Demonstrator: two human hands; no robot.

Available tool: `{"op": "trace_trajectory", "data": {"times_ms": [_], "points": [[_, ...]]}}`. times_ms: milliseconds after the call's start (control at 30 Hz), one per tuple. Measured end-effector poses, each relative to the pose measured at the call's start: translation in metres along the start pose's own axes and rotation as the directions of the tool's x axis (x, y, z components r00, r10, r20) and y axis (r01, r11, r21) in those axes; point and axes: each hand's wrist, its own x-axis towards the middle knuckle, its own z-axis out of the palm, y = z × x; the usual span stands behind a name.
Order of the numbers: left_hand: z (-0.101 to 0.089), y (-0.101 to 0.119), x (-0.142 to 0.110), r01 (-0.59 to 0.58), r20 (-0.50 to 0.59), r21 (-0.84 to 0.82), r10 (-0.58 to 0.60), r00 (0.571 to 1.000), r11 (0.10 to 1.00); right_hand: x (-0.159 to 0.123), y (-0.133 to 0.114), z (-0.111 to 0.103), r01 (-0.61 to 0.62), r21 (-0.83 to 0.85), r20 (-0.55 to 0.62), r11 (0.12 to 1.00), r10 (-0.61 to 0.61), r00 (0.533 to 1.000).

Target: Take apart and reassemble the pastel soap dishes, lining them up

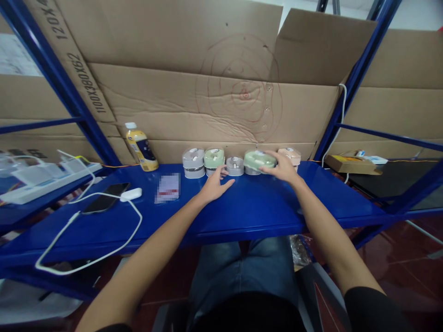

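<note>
My right hand (283, 168) is closed on the side of a light green round container with a clear lid (258, 159). That container is slightly tilted, above a grey container (252, 170) that is partly hidden behind it. My left hand (213, 186) has its thumb and fingers apart and holds nothing. Its fingertips are close to a low grey container (235, 166); whether they touch it I cannot tell. Left of it stand a green stack (213, 159) and a grey stack (193, 159). Behind my right hand, peach containers (292, 156) are partly covered.
The containers line the back of a blue shelf (235, 212) before a cardboard wall (166, 101). A yellow bottle (141, 147), a small card (167, 188), a phone (106, 198) and a white cable (133, 230) lie or stand leftward. A cardboard box (353, 164) is at right.
</note>
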Motion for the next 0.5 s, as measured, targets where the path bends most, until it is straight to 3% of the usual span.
{"op": "trace_trajectory", "data": {"times_ms": [100,167,367,500], "points": [[0.002,0.003,0.001,-0.013,0.002,0.038,0.013,1.0,0.999,0.019,0.019,-0.001,-0.209,-0.18,-0.208,0.961,0.171,0.963],[0.003,0.004,0.0,-0.023,0.02,0.05,0.022,1.0,0.998,0.029,0.029,0.008,-0.273,-0.262,-0.25,0.926,0.208,0.946],[0.004,0.002,-0.001,-0.035,0.035,0.085,0.032,0.999,0.996,0.034,0.046,0.04,-0.298,-0.31,-0.259,0.903,0.221,0.94],[0.005,0.0,0.0,-0.042,0.038,0.092,0.039,0.999,0.995,0.029,0.049,0.044,-0.305,-0.321,-0.294,0.897,0.212,0.932]]}}
